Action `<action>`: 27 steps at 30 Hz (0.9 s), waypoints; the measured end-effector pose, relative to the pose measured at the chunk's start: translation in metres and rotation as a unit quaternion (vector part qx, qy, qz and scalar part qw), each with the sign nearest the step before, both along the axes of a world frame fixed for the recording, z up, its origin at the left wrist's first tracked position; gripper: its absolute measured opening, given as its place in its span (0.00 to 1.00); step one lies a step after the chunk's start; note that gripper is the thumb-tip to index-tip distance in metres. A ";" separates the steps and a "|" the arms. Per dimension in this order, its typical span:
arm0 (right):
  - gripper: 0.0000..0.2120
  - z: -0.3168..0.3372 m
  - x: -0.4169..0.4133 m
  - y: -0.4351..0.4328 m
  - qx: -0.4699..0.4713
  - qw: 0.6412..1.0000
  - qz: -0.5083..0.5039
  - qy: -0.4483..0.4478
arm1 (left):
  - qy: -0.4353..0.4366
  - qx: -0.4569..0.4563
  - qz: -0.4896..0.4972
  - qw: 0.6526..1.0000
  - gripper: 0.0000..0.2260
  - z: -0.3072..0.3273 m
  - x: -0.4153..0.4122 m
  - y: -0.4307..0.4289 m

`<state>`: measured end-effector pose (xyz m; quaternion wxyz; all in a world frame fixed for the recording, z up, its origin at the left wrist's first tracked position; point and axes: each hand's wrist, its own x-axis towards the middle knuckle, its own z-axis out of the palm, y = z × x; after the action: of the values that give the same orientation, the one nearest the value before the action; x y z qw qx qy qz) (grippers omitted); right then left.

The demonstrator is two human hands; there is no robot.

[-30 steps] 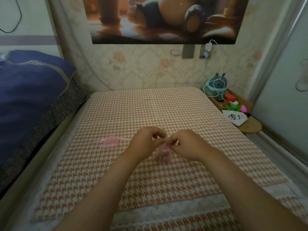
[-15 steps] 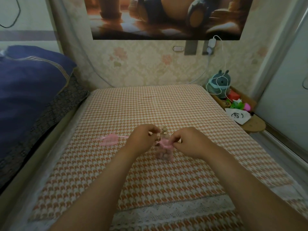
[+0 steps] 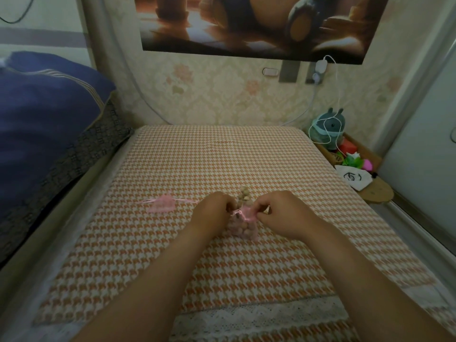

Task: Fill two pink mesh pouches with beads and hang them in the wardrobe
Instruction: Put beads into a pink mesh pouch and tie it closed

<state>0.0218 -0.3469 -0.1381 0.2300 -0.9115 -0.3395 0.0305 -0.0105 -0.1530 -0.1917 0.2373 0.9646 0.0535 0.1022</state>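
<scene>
A pink mesh pouch full of beige beads sits on the orange houndstooth bed cover in the middle of the head view. My left hand pinches the left side of its gathered top. My right hand pinches the right side of the pink top. A small heap of loose beige beads lies just behind the pouch. A second pink mesh pouch lies flat to the left, its ribbons spread out, a hand's width from my left hand.
A blue quilt over a dark patterned blanket lies along the left. At the right, a low wooden shelf holds a grey plush toy, a white cloth and small bright items. A pale sliding door stands at far right.
The view has tilted down slightly. My hands have pulled a little apart at the pouch's top, the loose beads behind it have come into sight, and the bead-filled pouch shows more between my hands.
</scene>
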 end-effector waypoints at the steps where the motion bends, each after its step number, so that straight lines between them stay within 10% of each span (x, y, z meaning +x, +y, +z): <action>1: 0.10 0.001 -0.001 0.000 0.003 1.000 -0.002 0.002 | -0.004 -0.007 0.013 1.000 0.07 0.000 -0.001 0.001; 11: 0.06 0.001 -0.002 -0.004 -0.003 1.000 0.001 -0.010 | -0.100 -0.210 -0.002 0.973 0.04 0.043 -0.008 -0.002; 27: 0.06 0.005 -0.001 -0.004 0.003 1.000 0.000 0.007 | 0.003 -0.148 -0.058 0.987 0.07 0.046 -0.015 -0.011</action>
<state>0.0212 -0.3508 -0.1328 0.2353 -0.9107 -0.3376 0.0354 -0.0251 -0.1637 -0.1461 0.3832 0.9204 0.0130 0.0764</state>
